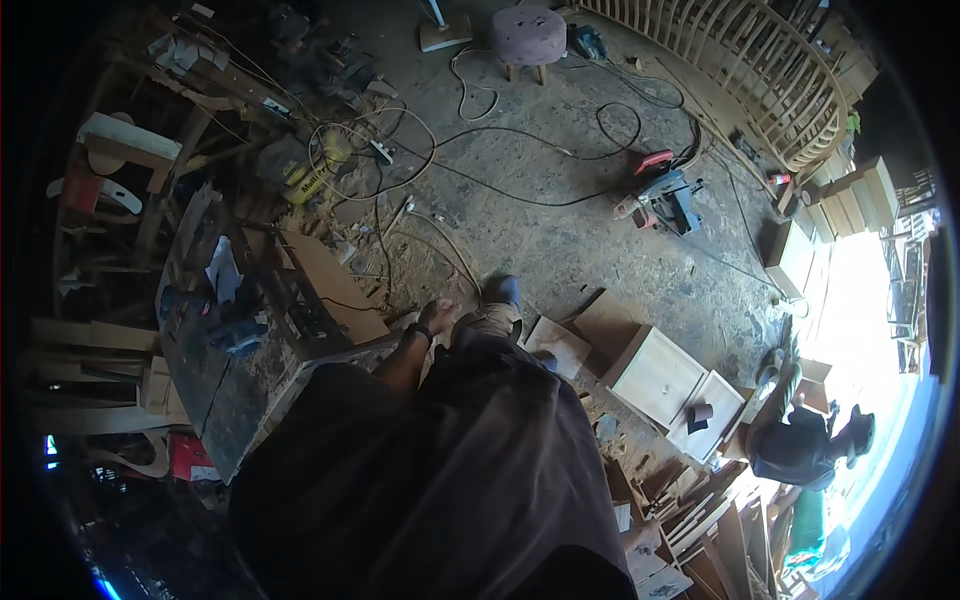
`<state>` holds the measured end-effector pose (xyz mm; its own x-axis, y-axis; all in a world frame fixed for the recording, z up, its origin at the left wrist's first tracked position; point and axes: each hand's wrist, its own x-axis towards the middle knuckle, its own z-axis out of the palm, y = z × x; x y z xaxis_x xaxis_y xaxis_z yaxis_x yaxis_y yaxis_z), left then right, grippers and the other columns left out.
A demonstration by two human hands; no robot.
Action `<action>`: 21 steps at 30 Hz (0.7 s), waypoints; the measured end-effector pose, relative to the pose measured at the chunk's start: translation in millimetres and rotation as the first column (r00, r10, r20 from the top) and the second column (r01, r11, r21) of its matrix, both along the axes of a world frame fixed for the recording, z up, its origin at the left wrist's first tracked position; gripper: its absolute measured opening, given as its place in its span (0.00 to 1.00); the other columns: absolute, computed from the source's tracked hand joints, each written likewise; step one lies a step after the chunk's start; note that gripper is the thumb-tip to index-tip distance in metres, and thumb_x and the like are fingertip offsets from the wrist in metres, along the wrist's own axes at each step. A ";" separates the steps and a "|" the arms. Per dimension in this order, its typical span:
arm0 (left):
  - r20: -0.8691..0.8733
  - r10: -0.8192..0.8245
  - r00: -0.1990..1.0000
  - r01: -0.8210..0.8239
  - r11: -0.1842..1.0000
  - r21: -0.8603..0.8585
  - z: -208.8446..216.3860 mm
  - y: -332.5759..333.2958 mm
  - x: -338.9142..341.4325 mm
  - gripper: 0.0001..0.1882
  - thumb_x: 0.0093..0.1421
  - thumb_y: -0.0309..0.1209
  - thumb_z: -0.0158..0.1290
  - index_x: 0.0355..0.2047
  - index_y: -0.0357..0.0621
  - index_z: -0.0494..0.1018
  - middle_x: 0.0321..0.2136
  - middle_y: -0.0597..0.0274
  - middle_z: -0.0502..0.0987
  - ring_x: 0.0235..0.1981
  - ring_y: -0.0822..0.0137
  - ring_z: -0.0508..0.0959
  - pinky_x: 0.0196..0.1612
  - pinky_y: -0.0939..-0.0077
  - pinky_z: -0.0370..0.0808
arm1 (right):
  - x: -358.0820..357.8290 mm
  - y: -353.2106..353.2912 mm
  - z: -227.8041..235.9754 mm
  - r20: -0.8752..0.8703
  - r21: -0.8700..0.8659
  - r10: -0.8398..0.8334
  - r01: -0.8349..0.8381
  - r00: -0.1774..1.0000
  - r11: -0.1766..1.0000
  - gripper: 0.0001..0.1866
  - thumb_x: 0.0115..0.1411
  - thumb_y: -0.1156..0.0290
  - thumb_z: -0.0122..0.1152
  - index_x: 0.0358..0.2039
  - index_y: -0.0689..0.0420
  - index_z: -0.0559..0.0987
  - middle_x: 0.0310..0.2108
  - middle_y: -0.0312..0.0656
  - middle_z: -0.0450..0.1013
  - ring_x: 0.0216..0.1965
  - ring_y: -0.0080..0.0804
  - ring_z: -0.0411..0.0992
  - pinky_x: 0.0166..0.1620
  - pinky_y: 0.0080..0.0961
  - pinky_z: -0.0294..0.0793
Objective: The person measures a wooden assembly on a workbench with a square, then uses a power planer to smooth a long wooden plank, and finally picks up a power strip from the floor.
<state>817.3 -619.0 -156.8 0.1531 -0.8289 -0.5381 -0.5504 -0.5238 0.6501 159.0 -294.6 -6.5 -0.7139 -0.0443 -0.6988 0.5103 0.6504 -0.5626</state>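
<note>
My left hand (437, 316) hangs low beside my trouser leg, a dark band around its wrist. Its fingers are small and dim here, so their pose and anything in them cannot be made out. Close by on the left is a worn workbench (215, 400). A brown wooden board (335, 290) leans along its far side, and a blue power tool (238, 336) lies on top. My right hand does not show; my dark shirt fills the lower middle. Ahead of my legs, pale wooden panels (560, 346) and a light wood cabinet (655, 375) stand to the right.
A red and blue power saw (665, 195) rests on the concrete floor, with cables (520, 200) looping around it. Farther off are a round padded stool (530, 38) and a slatted wooden frame (760, 80). Another person (800, 440) is at the right, near wood offcuts (700, 530).
</note>
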 end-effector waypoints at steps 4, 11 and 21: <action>-0.042 -0.121 0.992 0.127 0.880 0.457 2.4 36.9 13.7 0.37 0.60 0.61 0.48 0.46 0.33 0.77 0.41 0.44 0.81 0.42 0.48 0.81 0.46 0.58 0.75 | -6.3 -128.6 18.2 -0.095 -0.038 0.380 -0.385 0.920 0.922 0.19 0.65 0.57 0.57 0.50 0.56 0.74 0.40 0.45 0.77 0.36 0.35 0.77 0.36 0.31 0.75; 0.180 -0.500 0.847 0.510 0.860 -0.015 17.2 -47.2 77.1 0.26 0.60 0.52 0.55 0.36 0.36 0.79 0.26 0.50 0.82 0.29 0.59 0.83 0.31 0.61 0.78 | 72.6 -313.0 0.4 -0.188 -0.058 0.576 -0.594 0.796 0.802 0.17 0.64 0.60 0.61 0.44 0.60 0.75 0.27 0.39 0.73 0.24 0.26 0.74 0.23 0.22 0.71; -0.024 0.503 0.864 -0.504 0.863 -0.031 102.9 -210.4 148.6 0.23 0.64 0.46 0.53 0.32 0.33 0.78 0.24 0.53 0.80 0.27 0.59 0.80 0.38 0.62 0.75 | 204.8 -467.3 -42.9 0.058 -0.008 0.848 -0.850 0.526 0.527 0.16 0.62 0.60 0.62 0.39 0.62 0.78 0.22 0.40 0.75 0.18 0.25 0.72 0.20 0.26 0.69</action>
<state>965.9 -829.4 -53.9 0.5471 -0.6593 -0.5157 -0.2083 -0.7040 0.6790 363.8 -761.9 -49.4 -0.3118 -0.5977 -0.7386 -0.2632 0.8013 -0.5373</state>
